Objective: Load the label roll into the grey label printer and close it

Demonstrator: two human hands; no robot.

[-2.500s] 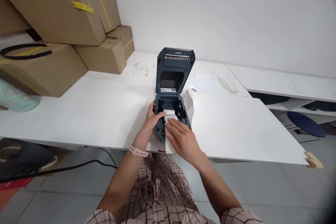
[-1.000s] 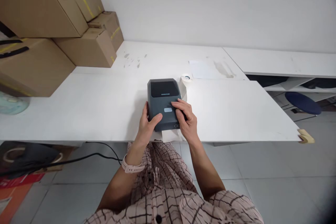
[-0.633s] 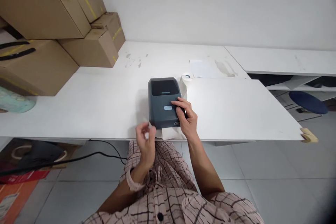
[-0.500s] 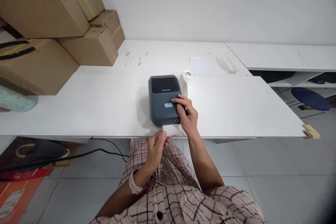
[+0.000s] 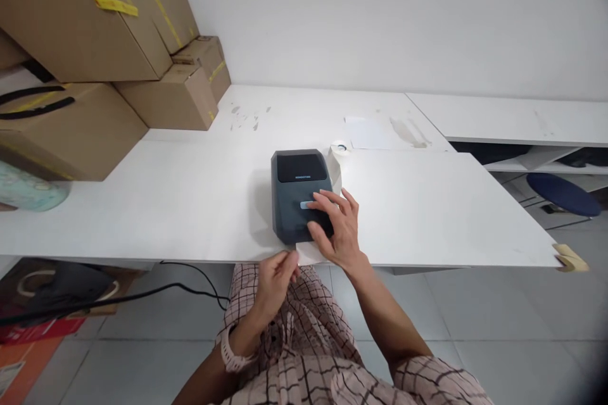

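A dark blue-grey label printer [image 5: 289, 212] with a black window in its lid stands near the table's front edge. White label paper [image 5: 310, 254] sticks out from its front. My left hand [image 5: 275, 281] pinches the left corner of that paper between thumb and fingers. My right hand [image 5: 341, 231] lies over the printer's right side with fingers spread, a fingertip at the pale blue button [image 5: 304, 205] on top. Behind the printer stands a roll of white labels [image 5: 339, 150], with a strip of paper running along the printer's right side.
Stacked cardboard boxes [image 5: 166, 100] take up the table's left back, near a light green patterned item [image 5: 33, 188]. A white sheet [image 5: 365, 133] lies by the wall. A blue stool [image 5: 563, 194] is at the right, and black cables [image 5: 156, 291] hang below the table.
My right hand has spread its fingers and shifted over the printer's front right. My left hand keeps its pinch at the paper's corner. The view has tilted slightly upward.
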